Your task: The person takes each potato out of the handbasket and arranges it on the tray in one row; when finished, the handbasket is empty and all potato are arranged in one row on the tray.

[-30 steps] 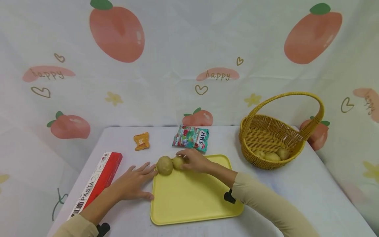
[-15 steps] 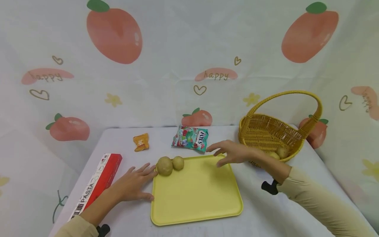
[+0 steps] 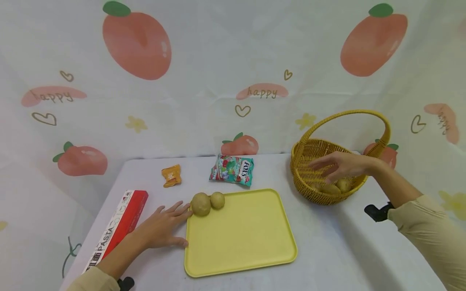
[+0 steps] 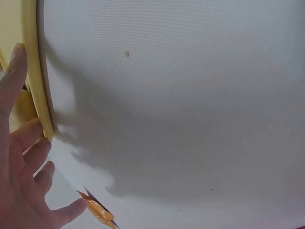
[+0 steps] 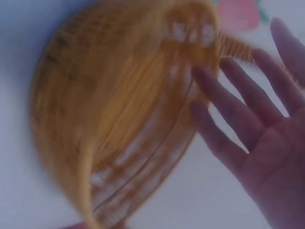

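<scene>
A white tabletop (image 3: 327, 250) stands before a peach-print curtain (image 3: 204, 81). Left of the yellow tray (image 3: 240, 238), the left hand (image 3: 164, 228) lies flat, fingers straight. Right of the tray, the empty right hand (image 3: 342, 165) hovers, fingers relaxed, over the basket (image 3: 309, 192) of potatoes (image 3: 330, 188).

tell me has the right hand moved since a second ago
Yes. The right hand has gone rightward from the two potatoes on the tray to over the basket.
</scene>
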`<state>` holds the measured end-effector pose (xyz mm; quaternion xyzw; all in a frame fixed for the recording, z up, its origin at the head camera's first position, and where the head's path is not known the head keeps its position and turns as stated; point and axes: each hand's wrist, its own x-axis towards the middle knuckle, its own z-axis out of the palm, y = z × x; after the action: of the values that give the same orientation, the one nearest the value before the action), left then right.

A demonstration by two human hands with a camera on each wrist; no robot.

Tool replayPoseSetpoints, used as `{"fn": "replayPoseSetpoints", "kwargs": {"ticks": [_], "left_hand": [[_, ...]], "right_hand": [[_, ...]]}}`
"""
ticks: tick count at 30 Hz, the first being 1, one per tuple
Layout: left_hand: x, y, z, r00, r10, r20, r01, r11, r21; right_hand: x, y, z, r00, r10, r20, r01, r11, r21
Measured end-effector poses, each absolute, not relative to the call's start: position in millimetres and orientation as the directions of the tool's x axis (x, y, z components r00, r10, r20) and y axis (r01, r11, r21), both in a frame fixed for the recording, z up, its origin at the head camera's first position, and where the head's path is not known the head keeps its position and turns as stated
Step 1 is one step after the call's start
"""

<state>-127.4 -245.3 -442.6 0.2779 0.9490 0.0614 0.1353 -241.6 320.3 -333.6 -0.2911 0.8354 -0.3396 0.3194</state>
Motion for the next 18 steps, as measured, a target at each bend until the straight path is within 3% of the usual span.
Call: {"fn": "replayPoseSetpoints", "kwargs": {"ticks": [9, 18], "left_hand": [[-128.2, -246.9, -445.2, -0.811, 0.538, -0.229, 0.509, 0.842, 0.178], [-127.5, -245.9, -444.7, -0.806, 0.548, -0.224, 0.516, 0.836, 0.189]], "right_hand": [[-265.4, 370.9, -343.5, -0.62, -0.59, -0.516, -0.156, 0.738, -0.657], [-275.9, 396.0, -361.3, -0.6, -0.532, -0.597, -0.026, 0.759, -0.65]]}}
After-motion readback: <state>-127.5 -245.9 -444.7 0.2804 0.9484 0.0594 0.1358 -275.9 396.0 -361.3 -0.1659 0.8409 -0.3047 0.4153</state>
